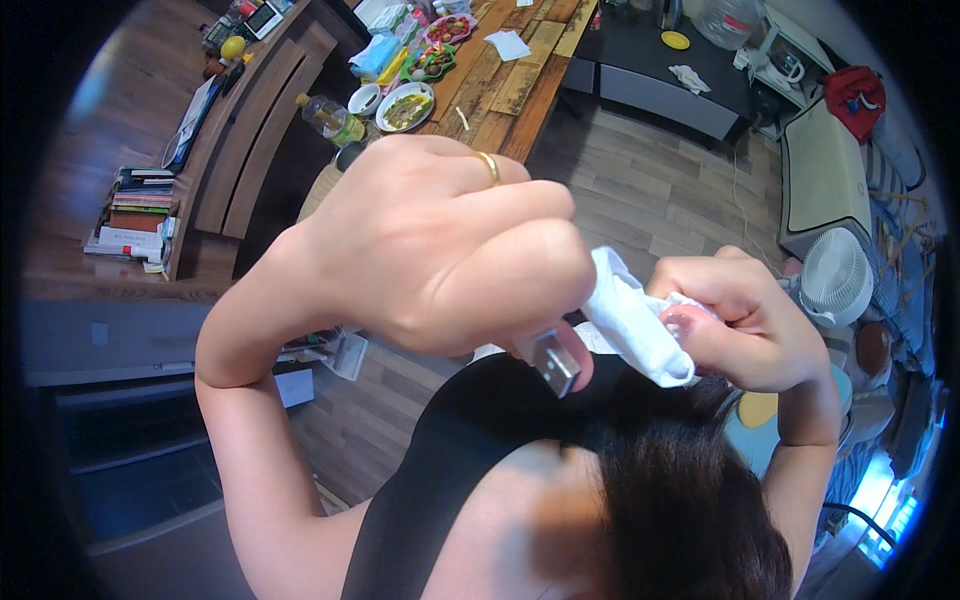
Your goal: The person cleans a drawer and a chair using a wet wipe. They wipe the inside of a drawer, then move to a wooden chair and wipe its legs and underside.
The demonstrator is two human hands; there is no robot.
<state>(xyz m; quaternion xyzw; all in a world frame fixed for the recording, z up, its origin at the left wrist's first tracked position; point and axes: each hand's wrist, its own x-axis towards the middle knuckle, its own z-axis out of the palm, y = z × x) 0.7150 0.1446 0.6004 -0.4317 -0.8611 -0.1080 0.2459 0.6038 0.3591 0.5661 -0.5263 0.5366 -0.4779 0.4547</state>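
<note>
My left hand (450,240), with a gold ring on one finger, is raised before my chest and curled shut around a USB plug (559,365). The plug's metal end sticks out below the fingers; the rest of it is hidden in the fist. To its right, my right hand (739,322) pinches a folded white tissue or cloth (634,326) between thumb and fingers. The upper end of this white piece meets the left fist's edge, and I cannot tell whether the left fingers grip it too.
Beyond my hands stands a wooden table (517,82) with a plate of food (405,106), a bottle (330,120) and a white paper (508,45). Books (142,214) are stacked on a desk at left. A white fan (836,277) and a pale padded box (825,169) stand at right.
</note>
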